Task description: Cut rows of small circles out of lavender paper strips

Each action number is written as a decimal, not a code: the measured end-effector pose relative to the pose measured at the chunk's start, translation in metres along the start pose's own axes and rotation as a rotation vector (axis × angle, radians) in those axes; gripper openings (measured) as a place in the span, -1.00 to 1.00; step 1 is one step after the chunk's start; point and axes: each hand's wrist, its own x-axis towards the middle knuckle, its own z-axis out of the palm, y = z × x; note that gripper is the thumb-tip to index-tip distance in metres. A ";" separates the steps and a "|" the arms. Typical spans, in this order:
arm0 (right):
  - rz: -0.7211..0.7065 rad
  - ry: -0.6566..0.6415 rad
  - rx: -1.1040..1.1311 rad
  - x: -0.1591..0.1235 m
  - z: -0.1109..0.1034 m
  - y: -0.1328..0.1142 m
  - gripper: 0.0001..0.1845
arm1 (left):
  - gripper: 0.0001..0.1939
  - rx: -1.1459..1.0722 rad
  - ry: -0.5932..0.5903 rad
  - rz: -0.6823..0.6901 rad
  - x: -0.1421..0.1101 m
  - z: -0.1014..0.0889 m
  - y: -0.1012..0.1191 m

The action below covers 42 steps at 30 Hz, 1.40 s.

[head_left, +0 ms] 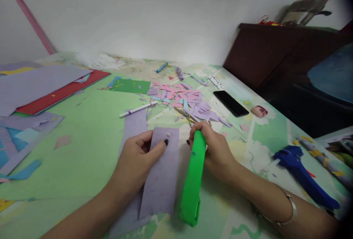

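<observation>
My left hand (138, 158) presses a lilac paper strip (162, 180) flat on the green table, thumb on its top part. A second lilac strip (134, 125) lies under and behind it. My right hand (213, 149) is wrapped round the front of a bright green tool (193, 180) that points away from me along the strip's right edge. Gold-handled scissors (187, 116) lie just beyond my right hand.
A heap of pink and lilac paper scraps (184, 99), a white marker (138, 109) and a black phone (231, 103) lie further back. Paper sheets (41, 84) are stacked at the left. A blue glue gun (303, 176) rests at the right near the table edge.
</observation>
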 end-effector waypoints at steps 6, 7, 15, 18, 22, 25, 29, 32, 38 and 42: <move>0.075 -0.264 -0.171 0.006 -0.005 0.001 -0.62 | -0.62 -0.108 0.029 -0.025 0.000 -0.003 0.001; 0.066 -0.275 -0.155 0.006 -0.006 0.001 -0.60 | -0.63 -0.120 0.024 -0.019 0.000 -0.003 0.001; -0.026 0.047 0.074 0.002 -0.010 -0.011 -0.83 | -0.77 -0.029 0.019 0.099 -0.002 -0.002 0.005; -0.043 0.076 0.271 -0.002 -0.008 -0.023 -0.86 | -0.91 0.119 0.057 0.322 -0.005 0.001 0.007; -0.039 0.023 0.409 -0.007 -0.004 -0.033 -0.87 | -0.83 0.345 0.097 0.644 -0.016 0.004 0.006; 0.008 0.031 0.480 -0.009 -0.002 -0.033 -0.89 | -0.71 0.469 0.116 0.849 -0.023 0.006 0.002; 0.033 0.024 0.541 -0.011 -0.001 -0.032 -0.90 | -0.74 0.610 0.149 1.038 -0.027 0.005 -0.009; 0.041 -0.001 0.561 -0.013 -0.002 -0.033 -0.90 | -0.81 0.686 0.213 1.207 -0.029 0.002 -0.015; 0.014 0.000 0.588 -0.017 -0.001 -0.035 -0.90 | -0.81 0.789 0.188 1.430 -0.033 -0.003 -0.017; 0.007 0.008 0.596 -0.016 -0.001 -0.035 -0.89 | -0.80 0.820 0.183 1.434 -0.036 -0.003 -0.019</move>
